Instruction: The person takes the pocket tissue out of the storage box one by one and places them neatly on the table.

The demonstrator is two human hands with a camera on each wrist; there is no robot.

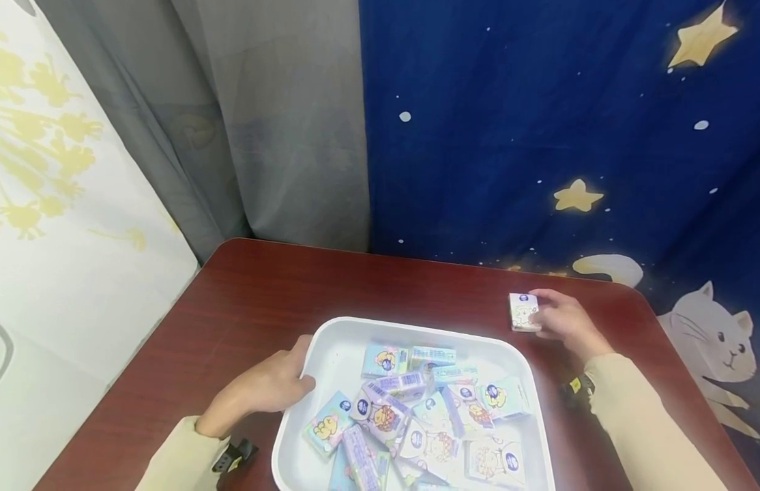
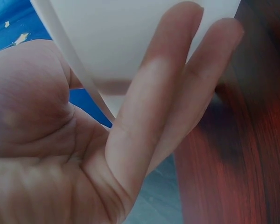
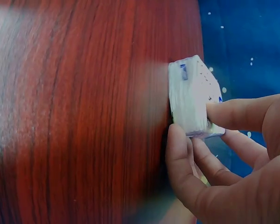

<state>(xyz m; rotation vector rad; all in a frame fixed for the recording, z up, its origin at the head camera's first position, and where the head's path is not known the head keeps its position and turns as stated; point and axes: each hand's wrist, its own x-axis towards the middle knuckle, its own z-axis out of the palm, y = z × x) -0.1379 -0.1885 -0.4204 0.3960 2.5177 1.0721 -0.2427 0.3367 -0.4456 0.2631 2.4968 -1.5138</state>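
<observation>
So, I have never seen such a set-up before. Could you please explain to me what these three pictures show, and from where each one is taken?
There is no machine here: a person works with two bare hands. The wide picture comes from a camera on the head, looking forward and down. The other two come from cameras worn on the wrists, each watching its own hand closely.

On the dark red table is a white tub with many small printed packets lying loosely inside. The left hand grips the tub's side, thumb inside and fingers outside. The right hand holds a single packet beyond the tub, near the table's far edge.
</observation>
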